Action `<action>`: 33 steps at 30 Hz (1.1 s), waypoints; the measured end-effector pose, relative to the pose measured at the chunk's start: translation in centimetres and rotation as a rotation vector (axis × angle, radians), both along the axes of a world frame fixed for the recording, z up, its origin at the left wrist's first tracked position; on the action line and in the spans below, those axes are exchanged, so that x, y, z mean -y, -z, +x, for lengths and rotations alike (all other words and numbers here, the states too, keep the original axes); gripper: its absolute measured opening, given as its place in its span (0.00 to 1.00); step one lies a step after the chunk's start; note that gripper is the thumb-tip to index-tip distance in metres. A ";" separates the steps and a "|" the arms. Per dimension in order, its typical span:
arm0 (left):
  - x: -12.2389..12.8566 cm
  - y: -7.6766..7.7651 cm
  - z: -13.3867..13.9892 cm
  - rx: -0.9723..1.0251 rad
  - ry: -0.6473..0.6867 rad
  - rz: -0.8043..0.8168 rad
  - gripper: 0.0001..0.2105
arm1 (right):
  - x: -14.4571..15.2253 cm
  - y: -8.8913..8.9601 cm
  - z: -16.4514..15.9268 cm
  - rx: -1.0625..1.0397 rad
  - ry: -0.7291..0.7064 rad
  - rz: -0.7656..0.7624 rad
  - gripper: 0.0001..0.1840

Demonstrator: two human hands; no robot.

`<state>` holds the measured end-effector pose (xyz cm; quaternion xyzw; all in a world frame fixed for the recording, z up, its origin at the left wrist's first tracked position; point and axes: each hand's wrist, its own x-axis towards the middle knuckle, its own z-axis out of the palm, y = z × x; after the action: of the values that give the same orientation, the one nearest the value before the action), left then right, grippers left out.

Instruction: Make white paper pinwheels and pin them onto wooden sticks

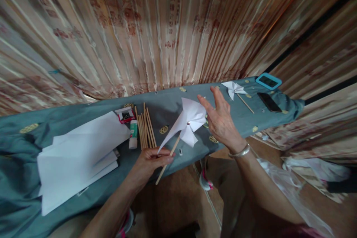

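Observation:
A white paper pinwheel (194,114) with a silvery pin at its centre stands out on a thin wooden stick (167,164). My left hand (152,161) pinches that stick below the paper blades. At the blades' right edge is my right hand (220,117), its fingers apart and nothing held in it; whether a fingertip touches the paper I cannot tell. Left of the pinwheel lie several loose wooden sticks (145,128), a green and white glue stick (133,134) and a small red box (125,115) with dark bits inside.
A pile of white paper sheets (80,160) covers the left of the narrow table with its grey-green cloth (178,95). Farther right are another pinwheel (234,90), a dark phone (269,102) and a blue-framed device (268,81). Curtains (156,26) hang behind the table.

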<state>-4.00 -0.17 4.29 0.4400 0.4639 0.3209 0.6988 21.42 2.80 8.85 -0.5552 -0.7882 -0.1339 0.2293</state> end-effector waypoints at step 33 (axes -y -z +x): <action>-0.7 0.3 0.3 0.021 -0.130 -0.049 0.12 | 0.6 -0.8 0.4 -1.023 -0.098 -0.398 0.26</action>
<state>-3.72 0.54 4.01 0.3882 0.4918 0.3589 0.6919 21.77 2.19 9.61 -0.5447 -0.6114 0.3155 0.4795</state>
